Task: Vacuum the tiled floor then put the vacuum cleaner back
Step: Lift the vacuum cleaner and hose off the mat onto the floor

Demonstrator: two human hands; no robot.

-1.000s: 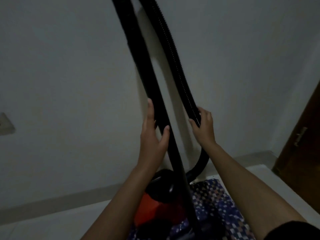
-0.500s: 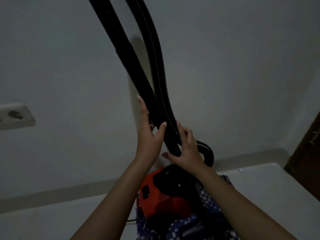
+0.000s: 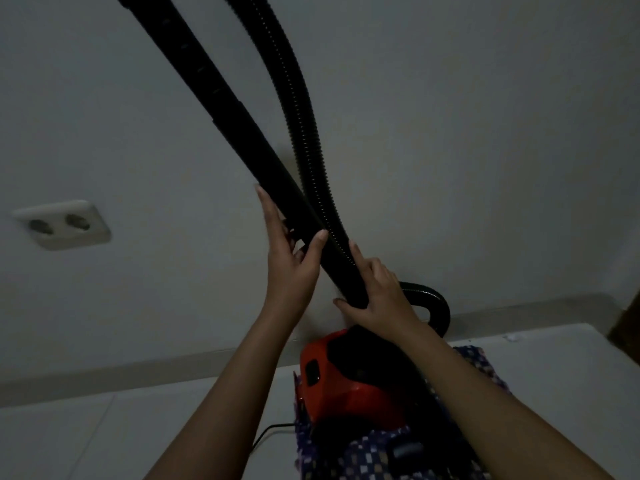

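Hose [image 3: 301, 126] and tube [image 3: 242, 133] meet now, slanting up the wall above the red vacuum cleaner [image 3: 332, 386], which sits on a patterned cloth [image 3: 374, 455] on the floor. The left hand [image 3: 291, 268] clasps the stiff tube between thumb and straight fingers. The right hand [image 3: 377, 296] wraps the ribbed hose at the crossing. That hose looks light but springy, best held low near the bend. A second ago it stood well apart from the tube.
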